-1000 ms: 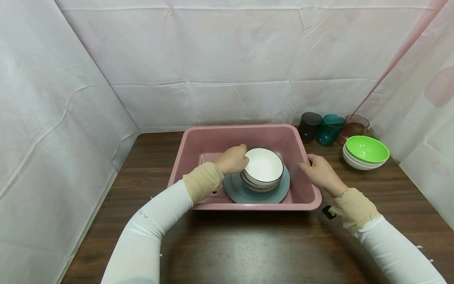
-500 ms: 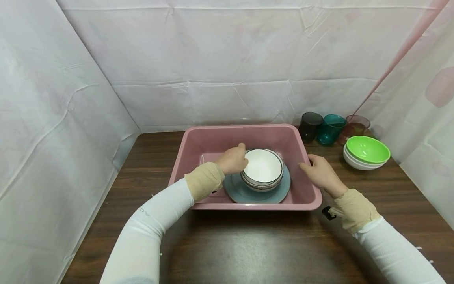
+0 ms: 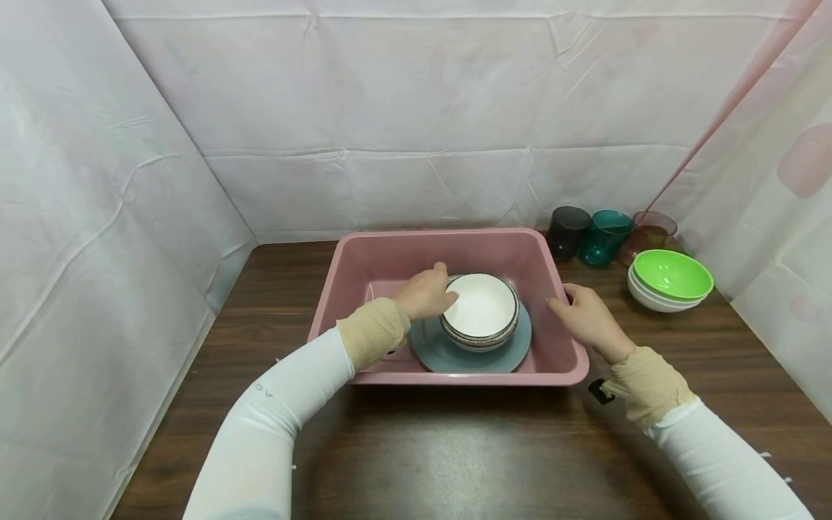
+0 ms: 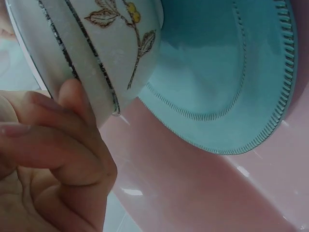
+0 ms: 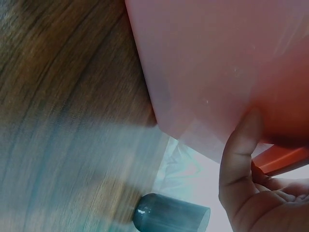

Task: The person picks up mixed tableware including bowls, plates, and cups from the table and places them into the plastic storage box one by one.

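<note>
A pink plastic basin [image 3: 442, 379] stands on the table, with a blue-grey plate [image 3: 429, 350] inside it. On the plate sits a stack of white bowls; the top bowl [image 3: 481, 307] has a dark rim. My left hand [image 3: 422, 294] pinches the left rim of that top bowl. The left wrist view shows the curled fingers [image 4: 72, 99] at the rims, a leaf-patterned lower bowl [image 4: 130, 53] and the plate's ridged edge. My right hand [image 3: 590, 318] grips the basin's right rim, its thumb [image 5: 244, 137] and fingers on either side of the wall.
Three cups stand behind the basin's right corner: a dark cup [image 3: 568, 232], a teal cup [image 3: 604, 238] and a reddish clear cup [image 3: 652, 231]. A green bowl [image 3: 672, 273] sits in white bowls at right. A white curtain [image 3: 422, 108] encloses the wooden table [image 3: 455, 448].
The top bowl has come down and slightly left, settling lower into the stack with my left hand still on its rim. My right hand stays on the basin.
</note>
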`<state>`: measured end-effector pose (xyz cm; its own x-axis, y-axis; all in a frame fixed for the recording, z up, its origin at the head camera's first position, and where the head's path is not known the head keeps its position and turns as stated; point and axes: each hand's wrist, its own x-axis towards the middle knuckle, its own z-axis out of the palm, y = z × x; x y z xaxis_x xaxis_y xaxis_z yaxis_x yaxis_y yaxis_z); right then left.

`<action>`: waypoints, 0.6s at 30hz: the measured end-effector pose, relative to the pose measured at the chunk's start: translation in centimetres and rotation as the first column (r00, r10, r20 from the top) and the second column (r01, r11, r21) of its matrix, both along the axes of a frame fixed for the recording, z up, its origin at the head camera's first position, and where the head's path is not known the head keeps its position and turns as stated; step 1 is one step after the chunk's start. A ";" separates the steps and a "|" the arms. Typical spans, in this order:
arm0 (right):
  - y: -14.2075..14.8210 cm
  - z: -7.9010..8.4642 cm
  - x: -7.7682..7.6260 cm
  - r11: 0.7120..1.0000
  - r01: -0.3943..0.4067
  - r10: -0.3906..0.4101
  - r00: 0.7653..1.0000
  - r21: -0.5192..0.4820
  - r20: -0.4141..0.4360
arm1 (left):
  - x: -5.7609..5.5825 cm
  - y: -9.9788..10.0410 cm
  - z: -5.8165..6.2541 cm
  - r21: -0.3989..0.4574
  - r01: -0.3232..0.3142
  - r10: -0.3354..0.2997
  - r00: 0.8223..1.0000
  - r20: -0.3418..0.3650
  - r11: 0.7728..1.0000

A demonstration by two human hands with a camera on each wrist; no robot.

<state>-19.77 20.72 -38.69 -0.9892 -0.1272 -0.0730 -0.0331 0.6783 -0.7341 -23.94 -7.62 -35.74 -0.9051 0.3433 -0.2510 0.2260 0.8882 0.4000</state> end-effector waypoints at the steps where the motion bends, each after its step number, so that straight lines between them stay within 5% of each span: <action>1: 0.0 0.0 0.0 1.000 0.001 -0.001 1.000 -0.001 0.001 | 0.1 0.0 0.1 -0.001 -0.001 0.001 1.000 -0.005 1.000; 8: -0.1 -0.1 -0.1 1.000 0.002 -0.001 1.000 -0.010 0.005 | 0.3 -0.7 0.7 0.051 0.003 -0.002 1.000 -0.028 0.999; 18: -0.1 0.0 0.1 1.000 0.005 -0.005 1.000 -0.014 -0.007 | 0.3 -2.7 2.7 0.219 -0.071 0.086 0.994 -0.060 0.973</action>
